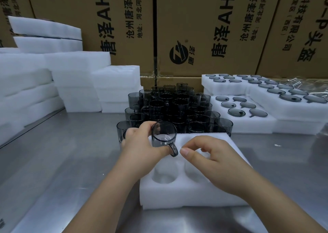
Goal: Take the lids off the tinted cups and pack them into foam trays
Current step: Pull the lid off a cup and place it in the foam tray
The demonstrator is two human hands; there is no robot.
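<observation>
Cardboard boxes [195, 28] fill the whole top of the frame, steel table [62, 161] below. Blank foam stacks [35, 76] sit on the left, and trays [257, 124] of grey lids [236, 112] on the right. A big pile of tinted cups [170, 104] is dead centre, with the foam tray [177, 195] just in front of it. The left hand [140, 149] grips one cup [164, 135] over the tray's upper left pocket. The right hand [213, 158] hovers beside its handle, fingers loosely curled, holding nothing.

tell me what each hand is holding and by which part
The left hand grips a tinted cup by its side wall, thumb beside the handle, not by the handle. The right hand holds nothing, hovering over the foam tray.
</observation>
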